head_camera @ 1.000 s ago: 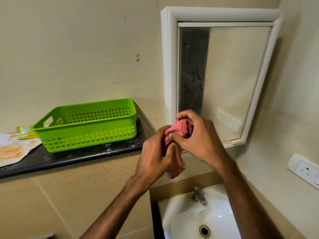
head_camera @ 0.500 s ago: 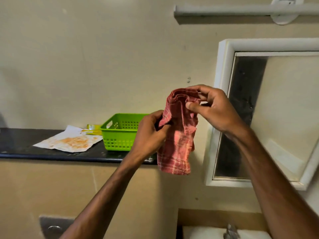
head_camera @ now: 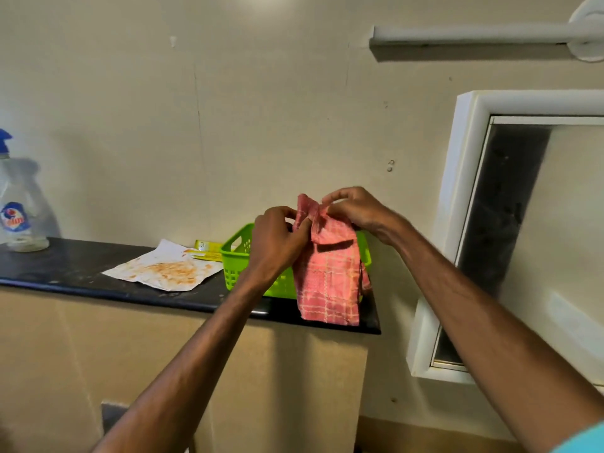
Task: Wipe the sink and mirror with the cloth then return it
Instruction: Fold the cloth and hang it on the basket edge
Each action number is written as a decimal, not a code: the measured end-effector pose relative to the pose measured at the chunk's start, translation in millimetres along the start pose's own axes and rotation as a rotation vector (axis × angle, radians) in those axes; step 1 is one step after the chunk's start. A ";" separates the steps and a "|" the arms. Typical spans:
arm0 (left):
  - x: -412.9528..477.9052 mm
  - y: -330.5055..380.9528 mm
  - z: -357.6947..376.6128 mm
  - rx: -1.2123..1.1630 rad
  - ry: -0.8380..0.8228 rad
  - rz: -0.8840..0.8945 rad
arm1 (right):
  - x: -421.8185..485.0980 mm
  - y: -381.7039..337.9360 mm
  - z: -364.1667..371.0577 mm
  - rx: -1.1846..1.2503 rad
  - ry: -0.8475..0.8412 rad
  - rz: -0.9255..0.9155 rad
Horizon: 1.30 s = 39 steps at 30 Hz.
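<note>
Now a red checked cloth [head_camera: 327, 276] is held up in front of the wall by both hands, above the right end of a dark desk [head_camera: 81, 273]. The left hand [head_camera: 277, 243] is closed on the cloth's upper left edge, with its grip clamped on the fabric between thumb and fingers. The right hand [head_camera: 356, 209] is pinched on the top fold, its grip likewise shut on the cloth. The rest of the cloth is left hanging, and its lower hem is seen over the desk's front edge near the right corner. A green basket [head_camera: 237, 256] is partly hidden behind the cloth and the left hand, near the desk's right end. A stained sheet of paper [head_camera: 163, 269] is laid flat left of the basket, touching a yellow packet [head_camera: 207, 248] at the back. A spray bottle [head_camera: 19, 210] is stood at the desk's far left. A white-framed mirror [head_camera: 510, 223] is mounted on the wall to the right.
</note>
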<state>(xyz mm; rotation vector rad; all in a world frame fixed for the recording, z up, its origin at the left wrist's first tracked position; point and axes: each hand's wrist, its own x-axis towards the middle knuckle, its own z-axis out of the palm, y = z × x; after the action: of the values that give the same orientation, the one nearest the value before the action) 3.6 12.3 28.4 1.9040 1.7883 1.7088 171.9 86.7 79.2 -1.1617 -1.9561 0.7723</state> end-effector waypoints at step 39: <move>20.5 -28.6 16.7 0.222 -0.213 -0.140 | -23.8 19.3 10.8 -0.541 -0.058 -0.034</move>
<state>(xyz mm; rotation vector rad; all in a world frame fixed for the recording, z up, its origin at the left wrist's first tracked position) -10.0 46.9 16.8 1.8999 2.0411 1.2579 180.0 71.8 51.5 -1.4158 -2.3046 0.2575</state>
